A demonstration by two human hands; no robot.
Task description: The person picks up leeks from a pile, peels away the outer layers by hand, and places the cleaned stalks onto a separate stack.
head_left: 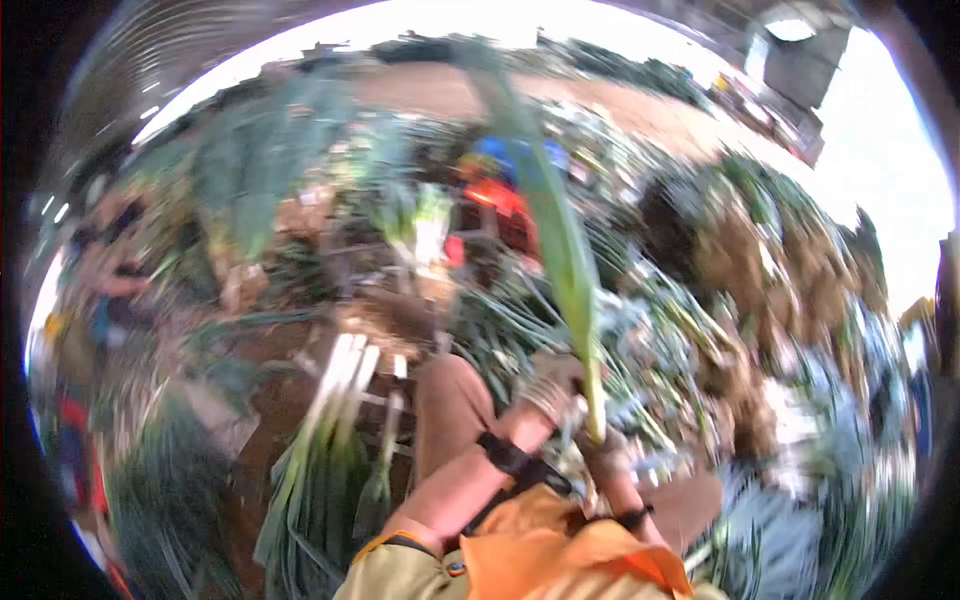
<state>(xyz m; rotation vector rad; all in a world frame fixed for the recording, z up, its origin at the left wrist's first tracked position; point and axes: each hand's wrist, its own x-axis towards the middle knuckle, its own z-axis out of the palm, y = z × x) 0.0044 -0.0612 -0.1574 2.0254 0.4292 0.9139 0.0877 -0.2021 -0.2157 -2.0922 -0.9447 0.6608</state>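
A long leek [562,230] stands upright in front of me, its green leaves fanning up and away and its pale end low between my hands. My left hand [553,385], in a light glove and with a dark watch at the wrist, is closed around the lower stalk. Just below and to the right, my right hand [606,458] is closed at the pale bottom end; its fingers are blurred. Beside my left knee lie several leeks with white ends [345,375], their leaves toward me.
Loose leaves and trimmings [650,360] cover the ground ahead and to the right. Leeks with soil-covered roots [750,265] are heaped at the right. A bunch of leeks [425,225] stands ahead, near a red object [500,205]. At the far left another person [90,330] appears blurred.
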